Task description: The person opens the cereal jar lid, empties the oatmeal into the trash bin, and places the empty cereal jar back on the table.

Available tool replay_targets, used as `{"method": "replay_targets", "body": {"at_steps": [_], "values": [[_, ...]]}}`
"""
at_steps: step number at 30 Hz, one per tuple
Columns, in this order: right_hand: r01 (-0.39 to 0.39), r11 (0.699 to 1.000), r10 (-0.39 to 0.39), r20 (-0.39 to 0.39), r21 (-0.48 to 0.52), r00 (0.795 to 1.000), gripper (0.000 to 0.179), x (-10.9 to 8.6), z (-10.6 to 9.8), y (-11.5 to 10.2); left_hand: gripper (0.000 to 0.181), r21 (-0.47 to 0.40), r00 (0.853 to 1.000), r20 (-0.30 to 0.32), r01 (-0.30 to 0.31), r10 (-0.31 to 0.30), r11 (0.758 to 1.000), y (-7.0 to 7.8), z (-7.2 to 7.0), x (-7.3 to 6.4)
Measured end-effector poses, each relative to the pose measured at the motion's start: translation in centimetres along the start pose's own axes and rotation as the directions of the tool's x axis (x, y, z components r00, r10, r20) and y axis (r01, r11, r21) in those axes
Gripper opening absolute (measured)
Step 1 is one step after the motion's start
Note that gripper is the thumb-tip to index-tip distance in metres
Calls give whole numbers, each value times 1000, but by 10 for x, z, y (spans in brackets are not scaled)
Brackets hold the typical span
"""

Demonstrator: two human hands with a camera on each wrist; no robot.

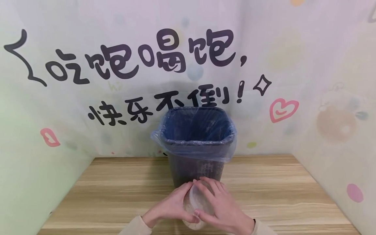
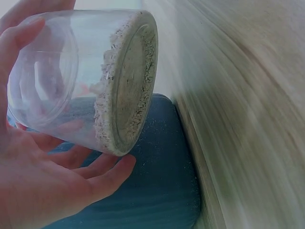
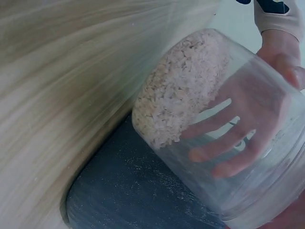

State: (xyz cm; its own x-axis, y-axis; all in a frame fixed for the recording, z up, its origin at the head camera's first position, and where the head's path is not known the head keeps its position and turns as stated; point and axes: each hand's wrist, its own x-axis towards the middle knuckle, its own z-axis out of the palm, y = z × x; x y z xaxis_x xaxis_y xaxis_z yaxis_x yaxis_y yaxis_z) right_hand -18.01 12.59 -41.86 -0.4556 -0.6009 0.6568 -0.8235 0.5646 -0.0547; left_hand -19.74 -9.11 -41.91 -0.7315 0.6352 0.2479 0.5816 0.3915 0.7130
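Observation:
A clear plastic jar [image 1: 188, 205] with a translucent lid [image 1: 202, 197] is held up in front of the trash can. Pale, coarse flakes [image 3: 178, 90] lie heaped at its bottom, and the jar tilts. My left hand [image 1: 173, 204] grips the jar's side, thumb toward me and fingers round the far side. Across the top, my right hand [image 1: 224, 205] holds the lid, thumb at its near edge and fingers at its far edge. Through the clear wall in the right wrist view, the left fingers show behind the jar.
Just beyond the hands stands a dark trash can [image 1: 195, 166], lined with a thin blue bag [image 1: 202, 150] folded over its rim. It is on a wood-grain table [image 1: 117, 189]. A printed wall [image 1: 135, 26] with black lettering rises behind, and side walls flank the table.

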Motion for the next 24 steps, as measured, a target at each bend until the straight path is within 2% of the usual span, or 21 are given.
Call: {"method": "replay_targets", "body": {"at_steps": [3,8,12,16,24], "values": [[6,1000,-6,-40,11,999,64,1,2,-1,88,-8,1000,-6,9,-9,1000,1,0,0],[-23,998,27,-70,61,997,62,2,3,-1,95,-47,1000,-8,11,-11,999,2,3,-1],[-62,994,68,-63,91,996,62,2,2,-2,99,-96,1000,-4,10,-10,995,2,9,0],[-92,989,99,-51,115,994,62,1,2,-3,98,-93,1000,-18,0,-2,996,0,13,1],[-73,982,89,-86,171,992,58,1,3,-3,95,-108,1000,-8,-21,20,994,-2,11,0]]}}
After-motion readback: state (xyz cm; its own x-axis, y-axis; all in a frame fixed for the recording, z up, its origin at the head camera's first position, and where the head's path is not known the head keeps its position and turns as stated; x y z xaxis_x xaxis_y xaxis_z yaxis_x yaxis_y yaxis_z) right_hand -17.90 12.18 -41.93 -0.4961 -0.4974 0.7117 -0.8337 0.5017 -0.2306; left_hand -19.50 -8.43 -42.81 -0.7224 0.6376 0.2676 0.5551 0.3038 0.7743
